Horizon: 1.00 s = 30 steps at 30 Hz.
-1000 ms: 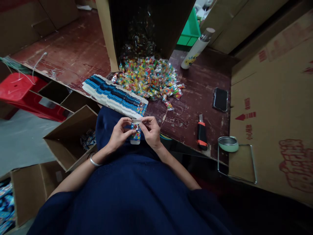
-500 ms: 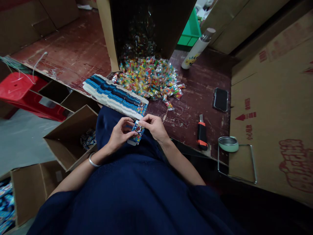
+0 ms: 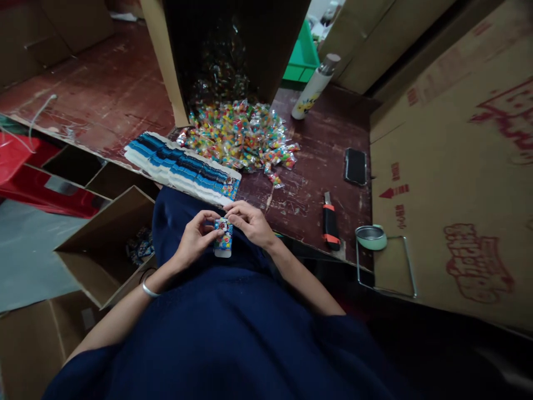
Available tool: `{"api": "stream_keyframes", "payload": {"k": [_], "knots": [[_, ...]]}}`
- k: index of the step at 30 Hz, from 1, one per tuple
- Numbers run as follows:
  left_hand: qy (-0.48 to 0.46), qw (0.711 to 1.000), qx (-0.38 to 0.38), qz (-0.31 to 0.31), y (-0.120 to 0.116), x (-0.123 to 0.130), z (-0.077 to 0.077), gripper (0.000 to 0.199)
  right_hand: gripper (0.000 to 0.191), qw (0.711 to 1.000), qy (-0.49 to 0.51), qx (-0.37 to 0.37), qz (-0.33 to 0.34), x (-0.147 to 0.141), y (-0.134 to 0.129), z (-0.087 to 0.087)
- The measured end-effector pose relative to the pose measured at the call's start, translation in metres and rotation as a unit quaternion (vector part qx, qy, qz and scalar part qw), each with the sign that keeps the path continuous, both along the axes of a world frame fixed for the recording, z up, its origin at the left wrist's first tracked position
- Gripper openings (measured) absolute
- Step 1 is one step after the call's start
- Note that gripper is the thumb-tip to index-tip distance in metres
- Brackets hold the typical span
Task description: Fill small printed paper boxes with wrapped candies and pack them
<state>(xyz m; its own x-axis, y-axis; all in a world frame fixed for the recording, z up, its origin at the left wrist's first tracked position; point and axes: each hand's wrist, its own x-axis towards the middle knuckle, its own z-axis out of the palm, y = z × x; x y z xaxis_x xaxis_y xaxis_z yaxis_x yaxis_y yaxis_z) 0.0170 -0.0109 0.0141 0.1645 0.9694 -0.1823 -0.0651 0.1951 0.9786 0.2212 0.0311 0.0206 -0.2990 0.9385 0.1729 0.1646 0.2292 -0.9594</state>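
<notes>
A small blue printed box (image 3: 224, 240) stands in front of my lap, with a pale flap at its lower end. My left hand (image 3: 199, 236) grips its left side between thumb and fingers. At its top end, my right hand (image 3: 249, 222) has its fingers pinched together; whether they hold the box's edge is too small to tell. Just beyond my hands, a long overlapping row of flat blue-and-white cartons (image 3: 179, 166) lies along the table edge. Behind the row, clear packets of colourful candy (image 3: 237, 133) spill out of a big cardboard box (image 3: 162, 55).
On the red-brown table (image 3: 308, 166) are a white bottle (image 3: 314, 89), a phone (image 3: 355, 166) and an orange-black knife (image 3: 330, 222). A green cup (image 3: 371, 238) sits in a wire holder at the right. Open cartons (image 3: 104, 244) and a red stool (image 3: 50, 178) are at the left.
The small box has turned more upright, its lower flap now pointing toward me. My right hand has shifted slightly at its top end. The whole view has shifted, so the table things appear further left.
</notes>
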Motion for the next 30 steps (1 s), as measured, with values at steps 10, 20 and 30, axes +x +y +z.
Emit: {"api": "stream_keyframes", "payload": {"k": [10, 20, 30], "knots": [[0.270, 0.887, 0.026, -0.373, 0.029, -0.071, 0.021, 0.048, 0.017, 0.852, -0.447, 0.054, -0.265, 0.103, 0.079, -0.033], [0.146, 0.961, -0.013, -0.234, 0.025, -0.040, 0.001, 0.033, 0.031, 0.877, -0.408, 0.111, -0.228, 0.098, 0.060, -0.042], [0.124, 0.975, -0.036, -0.182, 0.019, -0.026, -0.009, 0.048, 0.053, 0.879, -0.440, 0.160, -0.088, 0.083, 0.067, -0.024]]}}
